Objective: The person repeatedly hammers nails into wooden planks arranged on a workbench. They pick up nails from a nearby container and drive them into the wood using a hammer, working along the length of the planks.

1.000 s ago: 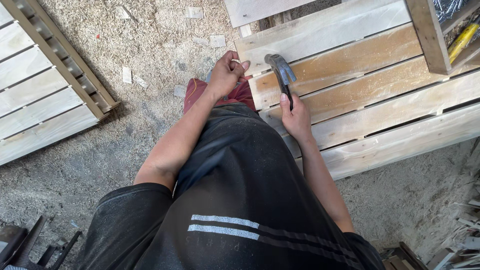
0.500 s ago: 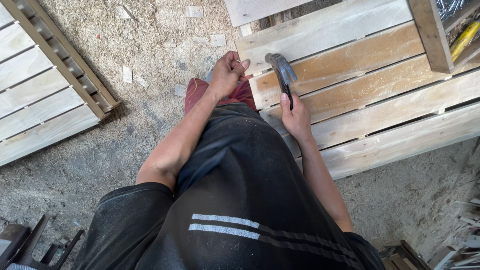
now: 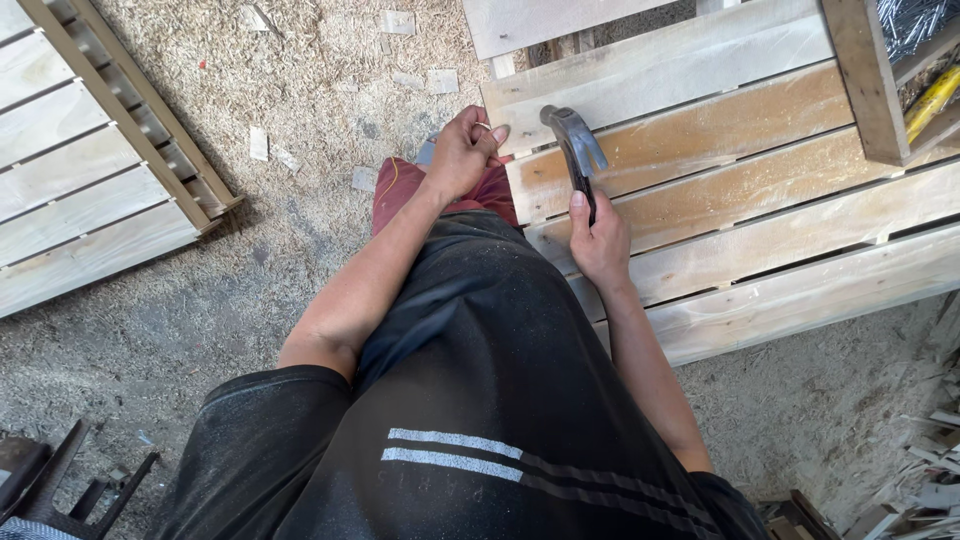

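- Your right hand [image 3: 600, 240] holds the claw hammer [image 3: 575, 150] by its dark handle; the fingers are closed around the grip and the thumb lies along it. The steel head is over the second board of the wooden pallet [image 3: 760, 190], close to its left end.
- Your left hand [image 3: 462, 152] is at the left edge of the same pallet. Its fingers are pinched together near the board end, just left of the hammer head. It looks like they hold a nail, but the thing is too small for me to be sure.
- The pallet lies on the floor in front of you, to the right and far. Its slats are all in place side by side, and I judge that most of the building is done and the fixing at this left end is what remains.
- I cannot see nail heads on the boards, so I cannot tell how many joints are already fastened.
- At the far right a wooden box [image 3: 870, 90] with nails stands on the pallet.
- A second pallet [image 3: 90, 190] lies at the left on the sawdust floor [image 3: 300, 90], well apart from your hands.
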